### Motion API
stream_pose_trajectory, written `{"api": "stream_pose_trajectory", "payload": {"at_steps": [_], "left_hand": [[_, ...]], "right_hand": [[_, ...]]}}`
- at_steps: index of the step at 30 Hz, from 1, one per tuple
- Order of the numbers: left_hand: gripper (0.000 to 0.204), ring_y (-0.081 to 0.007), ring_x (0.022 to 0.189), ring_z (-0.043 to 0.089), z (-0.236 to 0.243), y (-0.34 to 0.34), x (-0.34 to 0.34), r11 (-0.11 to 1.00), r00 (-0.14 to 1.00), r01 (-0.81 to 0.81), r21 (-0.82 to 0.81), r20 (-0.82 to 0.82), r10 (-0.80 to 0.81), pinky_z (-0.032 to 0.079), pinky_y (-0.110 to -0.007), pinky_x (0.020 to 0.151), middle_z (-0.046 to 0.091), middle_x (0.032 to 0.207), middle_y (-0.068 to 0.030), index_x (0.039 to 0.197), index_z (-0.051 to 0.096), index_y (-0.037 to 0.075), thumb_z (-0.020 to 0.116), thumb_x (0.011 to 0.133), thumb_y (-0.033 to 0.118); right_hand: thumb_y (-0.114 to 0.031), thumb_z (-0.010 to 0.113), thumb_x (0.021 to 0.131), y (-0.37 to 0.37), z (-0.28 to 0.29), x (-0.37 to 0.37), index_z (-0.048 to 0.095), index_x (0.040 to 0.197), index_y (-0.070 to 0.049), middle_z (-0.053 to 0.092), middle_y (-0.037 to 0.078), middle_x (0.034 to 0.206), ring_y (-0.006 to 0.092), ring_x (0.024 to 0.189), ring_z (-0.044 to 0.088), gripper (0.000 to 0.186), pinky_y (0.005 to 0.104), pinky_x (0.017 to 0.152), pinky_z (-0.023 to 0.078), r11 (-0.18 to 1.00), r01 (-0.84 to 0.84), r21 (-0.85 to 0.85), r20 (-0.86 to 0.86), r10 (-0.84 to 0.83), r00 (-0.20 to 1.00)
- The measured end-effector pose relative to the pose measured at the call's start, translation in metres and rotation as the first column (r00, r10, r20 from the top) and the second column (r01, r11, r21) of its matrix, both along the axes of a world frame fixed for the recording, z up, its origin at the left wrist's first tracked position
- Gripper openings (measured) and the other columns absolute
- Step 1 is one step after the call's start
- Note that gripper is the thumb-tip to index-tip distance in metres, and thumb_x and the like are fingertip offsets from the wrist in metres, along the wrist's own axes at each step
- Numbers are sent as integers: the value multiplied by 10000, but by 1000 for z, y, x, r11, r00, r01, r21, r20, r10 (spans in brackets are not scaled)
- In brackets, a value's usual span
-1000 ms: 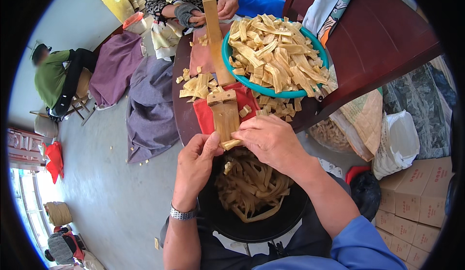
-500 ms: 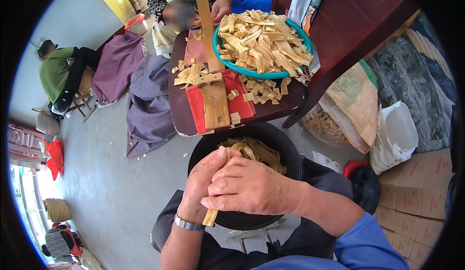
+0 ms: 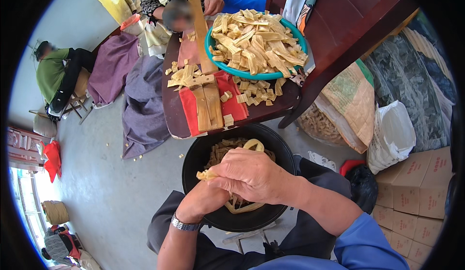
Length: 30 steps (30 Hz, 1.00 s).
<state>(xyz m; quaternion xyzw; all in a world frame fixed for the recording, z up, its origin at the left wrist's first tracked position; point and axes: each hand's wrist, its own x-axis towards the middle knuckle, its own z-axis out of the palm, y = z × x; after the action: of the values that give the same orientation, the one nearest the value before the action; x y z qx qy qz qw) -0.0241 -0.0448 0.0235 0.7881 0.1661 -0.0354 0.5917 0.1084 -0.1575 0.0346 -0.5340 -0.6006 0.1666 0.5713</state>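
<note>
Over a black tub [image 3: 186, 158], both of my hands work on a pale yellow dried strip [image 3: 207, 174]. My right hand [image 3: 254, 175] is closed, pinching the strip, and a short folded end sticks out at its left. My left hand [image 3: 206, 200] is below and behind it, curled against the same strip; its fingers are mostly hidden by my right hand. A pale loop [image 3: 254, 145] shows above my hands and another curve [image 3: 247, 209] below them, inside the tub. Browner strips [image 3: 225, 149] lie in the tub.
A dark red chair [image 3: 169, 110] ahead holds a teal basin [image 3: 209, 52] heaped with strips, a wooden board jig [image 3: 208, 105] on red cloth, and cut pieces [image 3: 259, 93]. A co-worker's hand [image 3: 213, 1] is beyond. Sacks [image 3: 348, 105] and cardboard boxes [image 3: 421, 183] stand right.
The strip's end has moved from below my hands to their upper left, now folded short. My right hand has shifted over my left, and pale loops show in the tub. The view has shifted slightly.
</note>
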Motion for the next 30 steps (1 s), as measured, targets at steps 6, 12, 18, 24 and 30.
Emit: {"api": "stream_pose_trajectory", "payload": {"at_steps": [6,12,18,24,30], "left_hand": [[159,-268,769,651,18,9,-2,996,973,84,-33,-214,-89,538,-358,748,710,876,-160,1022,683,-4,601,908,71],[194,-336,857,658,9,26,-35,968,991,-136,209,19,135,525,-395,769,660,900,-170,1098,617,17,578,921,85],[526,-412,997,610,-12,30,-29,951,970,-20,309,238,-57,511,-459,843,542,1181,-220,1385,425,10,560,879,55],[224,-422,964,615,-30,23,-32,917,949,-237,322,278,148,507,-458,842,624,993,-218,1058,614,-38,560,878,84],[195,-174,836,669,13,34,-39,884,969,-243,-399,-60,240,531,-309,758,652,904,-84,999,612,-10,617,928,172]], "right_hand": [[-211,533,1018,0,-8,8,544,852,5,639,217,851,406,804,612,272,474,714,483,924,131,-359,68,-114,991],[-275,441,1054,18,-13,-3,560,961,6,653,175,729,308,701,668,319,418,692,512,716,-101,-691,-238,-93,967],[-277,399,1078,14,-20,-2,577,1004,-28,572,32,635,127,471,561,315,246,429,472,586,-430,-687,-681,-311,663],[-364,508,1055,14,-38,4,558,961,-89,512,-22,636,70,465,457,295,205,411,334,623,-383,-682,-649,-274,710],[-238,666,996,17,-14,1,567,975,-39,528,-37,776,28,692,454,223,197,634,390,810,-127,-573,-288,-54,956]]}}
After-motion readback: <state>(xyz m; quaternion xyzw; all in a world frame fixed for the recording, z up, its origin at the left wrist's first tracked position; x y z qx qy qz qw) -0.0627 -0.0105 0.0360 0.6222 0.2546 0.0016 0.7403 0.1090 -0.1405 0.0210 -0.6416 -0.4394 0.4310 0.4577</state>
